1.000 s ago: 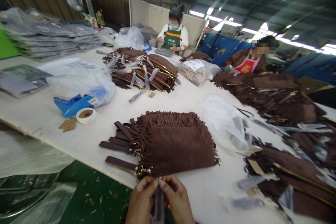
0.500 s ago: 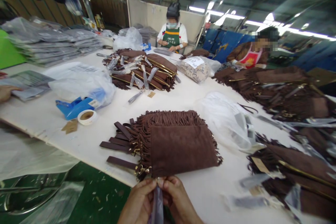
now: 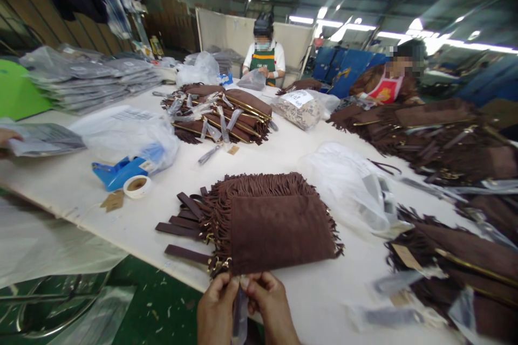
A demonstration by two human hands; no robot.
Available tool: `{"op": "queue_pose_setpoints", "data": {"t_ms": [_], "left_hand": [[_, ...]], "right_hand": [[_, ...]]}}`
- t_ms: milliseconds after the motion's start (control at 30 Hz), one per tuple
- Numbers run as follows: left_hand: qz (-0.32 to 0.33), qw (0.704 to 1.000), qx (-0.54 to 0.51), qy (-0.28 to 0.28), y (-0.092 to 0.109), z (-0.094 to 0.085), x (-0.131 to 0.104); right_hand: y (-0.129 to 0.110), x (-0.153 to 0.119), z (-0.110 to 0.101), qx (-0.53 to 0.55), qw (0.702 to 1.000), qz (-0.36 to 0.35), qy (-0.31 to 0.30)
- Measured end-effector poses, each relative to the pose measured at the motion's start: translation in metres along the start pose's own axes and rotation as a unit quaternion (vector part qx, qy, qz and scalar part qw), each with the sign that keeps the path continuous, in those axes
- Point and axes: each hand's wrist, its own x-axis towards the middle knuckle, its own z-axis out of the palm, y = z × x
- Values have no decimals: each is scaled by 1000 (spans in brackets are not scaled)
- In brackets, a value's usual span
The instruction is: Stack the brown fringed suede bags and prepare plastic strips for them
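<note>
At the table's near edge, my left hand (image 3: 216, 307) and my right hand (image 3: 272, 306) meet, thumbs and fingers pinched together. Between them hangs a narrow clear plastic sleeve (image 3: 240, 317), its top end held by both hands; what is inside is hard to make out. Just beyond my fingertips lies a stack of dark brown fringed suede bags (image 3: 279, 234). Brown straps (image 3: 184, 252) with gold clasps stick out from the stack's left side.
A blue tape dispenser (image 3: 117, 171), a tape roll (image 3: 136, 187) and brown tags (image 3: 112, 201) lie left. More brown bags (image 3: 465, 259) fill the right side. White plastic bags (image 3: 348, 183) rest between. Two people sit across the table; another person's hand (image 3: 8, 137) holds packaging at left.
My hands stay pinched on the sleeve and have shifted slightly, the left one to the right. The person opposite has raised a clear bag, and the hand at far left has lifted its packaging.
</note>
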Motion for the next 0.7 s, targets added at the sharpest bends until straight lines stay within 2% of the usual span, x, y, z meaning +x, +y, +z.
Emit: {"op": "queue_pose_setpoints", "data": {"t_ms": [67,133,200,300,400,467,533,567,633,700], "left_hand": [[41,995,86,0,0,-2,0],[50,993,106,-11,-1,-5,1],[40,995,79,-37,-3,-6,3],[15,997,33,-69,-4,-5,6],[4,997,-2,-81,0,-1,7],[-1,996,-26,-89,4,2,8],[-22,994,-44,-98,8,4,10],[-39,992,-55,-105,9,4,11],[-85,985,-79,-128,11,3,17],[-136,970,-106,-171,11,0,22]], "right_hand": [[2,-3,0,-42,998,-41,22],[6,-5,0,-89,991,-83,46],[11,-6,0,-126,982,-124,63],[20,-9,-1,-168,962,-211,54],[28,-11,-6,-231,924,-305,30],[29,-11,-11,-284,900,-329,22],[26,-9,-18,-319,892,-322,0],[23,-8,-21,-317,898,-306,-15],[17,-7,-28,-255,938,-231,-41],[10,-7,-34,-126,984,-115,-57]]}}
